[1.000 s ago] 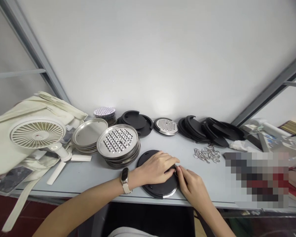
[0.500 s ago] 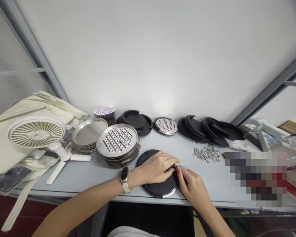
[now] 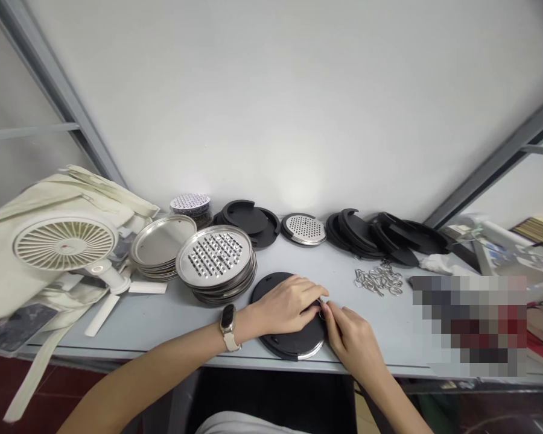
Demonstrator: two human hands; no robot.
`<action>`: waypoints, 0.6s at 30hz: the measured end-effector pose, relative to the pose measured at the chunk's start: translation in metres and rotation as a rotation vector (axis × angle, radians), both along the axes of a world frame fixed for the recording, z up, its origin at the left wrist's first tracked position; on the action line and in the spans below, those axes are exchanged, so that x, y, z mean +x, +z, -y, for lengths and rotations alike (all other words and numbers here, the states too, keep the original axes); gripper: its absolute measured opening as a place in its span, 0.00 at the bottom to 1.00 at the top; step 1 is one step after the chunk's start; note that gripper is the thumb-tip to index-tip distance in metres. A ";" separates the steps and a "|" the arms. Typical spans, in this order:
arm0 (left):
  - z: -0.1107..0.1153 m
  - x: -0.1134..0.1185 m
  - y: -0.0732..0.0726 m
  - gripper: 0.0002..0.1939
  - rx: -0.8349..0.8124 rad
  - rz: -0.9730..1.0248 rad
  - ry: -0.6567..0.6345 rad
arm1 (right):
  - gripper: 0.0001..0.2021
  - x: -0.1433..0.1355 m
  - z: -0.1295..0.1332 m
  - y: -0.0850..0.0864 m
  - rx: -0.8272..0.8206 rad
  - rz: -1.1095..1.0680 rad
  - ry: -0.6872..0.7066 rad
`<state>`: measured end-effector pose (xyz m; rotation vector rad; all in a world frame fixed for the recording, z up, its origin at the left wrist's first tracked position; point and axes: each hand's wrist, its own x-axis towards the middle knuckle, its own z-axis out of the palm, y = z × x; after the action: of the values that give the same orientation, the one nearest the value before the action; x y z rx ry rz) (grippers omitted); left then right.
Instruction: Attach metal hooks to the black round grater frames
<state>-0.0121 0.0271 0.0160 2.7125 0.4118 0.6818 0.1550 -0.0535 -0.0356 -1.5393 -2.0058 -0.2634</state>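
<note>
A round black disc (image 3: 294, 340) with a silver rim along its lower right lies flat near the table's front edge. My left hand (image 3: 292, 304) rests across its top, fingers bent toward the disc's right side. At that right edge, my right hand (image 3: 350, 331) pinches a small metal ring (image 3: 321, 314), largely hidden by the fingertips. The fingertips of both hands nearly meet there. Behind the right hand lies a pile of metal rings (image 3: 379, 279). A stack of steel grater discs (image 3: 215, 256) stands to the left of the black disc.
Plain steel discs (image 3: 163, 241), a white fan (image 3: 66, 244) and a cream bag (image 3: 9, 259) are at the left. Black holders (image 3: 357, 232) and a grater disc in a holder (image 3: 305, 229) line the wall. A blurred patch covers items at the right.
Both hands remain at the disc's right edge with almost no movement. The whole view has shifted very slightly.
</note>
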 end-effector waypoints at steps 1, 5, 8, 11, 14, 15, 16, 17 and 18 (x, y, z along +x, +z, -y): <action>0.000 0.000 0.000 0.11 -0.001 0.000 -0.002 | 0.17 0.000 0.000 0.000 0.000 0.002 0.000; 0.000 0.000 -0.001 0.11 0.000 0.001 -0.005 | 0.17 0.000 -0.001 -0.001 0.011 0.003 0.007; 0.000 0.001 -0.001 0.11 0.005 -0.001 -0.006 | 0.16 0.000 -0.001 -0.002 0.021 0.006 0.008; 0.000 0.001 -0.002 0.12 0.012 -0.001 -0.003 | 0.16 0.001 -0.001 -0.002 0.021 0.009 0.009; 0.000 0.001 -0.001 0.12 0.013 -0.001 0.002 | 0.16 0.001 0.000 -0.001 0.032 0.010 0.010; 0.000 0.001 -0.001 0.12 0.012 -0.001 0.003 | 0.16 0.001 -0.001 -0.001 0.035 0.009 0.010; 0.000 0.001 0.000 0.12 0.012 0.000 0.004 | 0.16 0.000 -0.001 -0.001 0.035 0.007 0.011; 0.000 0.001 0.000 0.12 0.013 0.002 0.003 | 0.16 0.000 -0.001 -0.001 0.035 0.006 0.012; 0.000 0.001 0.000 0.12 0.013 0.002 0.001 | 0.16 0.000 -0.001 0.000 0.036 0.004 0.010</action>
<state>-0.0114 0.0269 0.0160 2.7238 0.4100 0.6898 0.1551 -0.0526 -0.0359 -1.5071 -2.0014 -0.2970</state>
